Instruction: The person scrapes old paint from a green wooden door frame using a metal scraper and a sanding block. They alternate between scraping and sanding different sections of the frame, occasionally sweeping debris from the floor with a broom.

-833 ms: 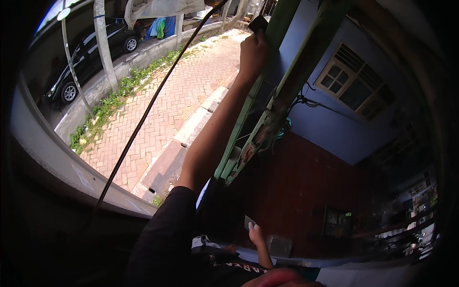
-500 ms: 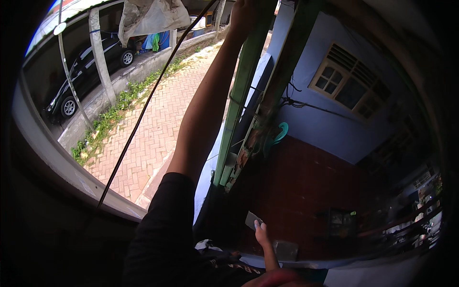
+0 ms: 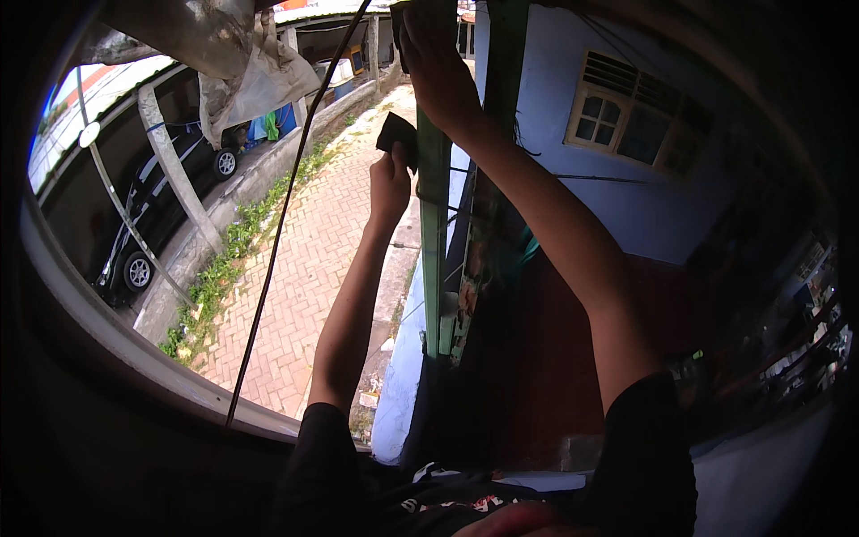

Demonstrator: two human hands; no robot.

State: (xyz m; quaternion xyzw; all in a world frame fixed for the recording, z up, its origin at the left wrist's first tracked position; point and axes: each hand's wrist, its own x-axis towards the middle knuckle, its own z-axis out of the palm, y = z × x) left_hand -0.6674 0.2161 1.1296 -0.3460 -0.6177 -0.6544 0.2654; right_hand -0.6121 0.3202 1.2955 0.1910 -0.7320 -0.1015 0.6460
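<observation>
My left hand (image 3: 390,186) pinches a small dark flat piece (image 3: 398,136), sandpaper-like, against the left side of a green wooden post (image 3: 433,224). Higher up, my right hand (image 3: 440,76) reaches across the front of the post. Its fingers press on another dark flat piece (image 3: 399,38) near the top edge of the view; its kind is hard to make out. Both arms are raised, bare below short dark sleeves. Worn, peeling wood (image 3: 465,304) shows beside the lower post.
A black cable (image 3: 288,197) slants down at left. A torn plastic sheet (image 3: 255,89) hangs above a brick-paved lane (image 3: 277,295). Across it a dark car (image 3: 157,201) stands behind a low wall. At right are a blue wall (image 3: 550,89) with a window (image 3: 617,116) and a dark red floor (image 3: 546,340).
My right hand has risen from low beside the red floor, where it held a grey flat piece, to the top of the post. My left hand has come down lower along the post.
</observation>
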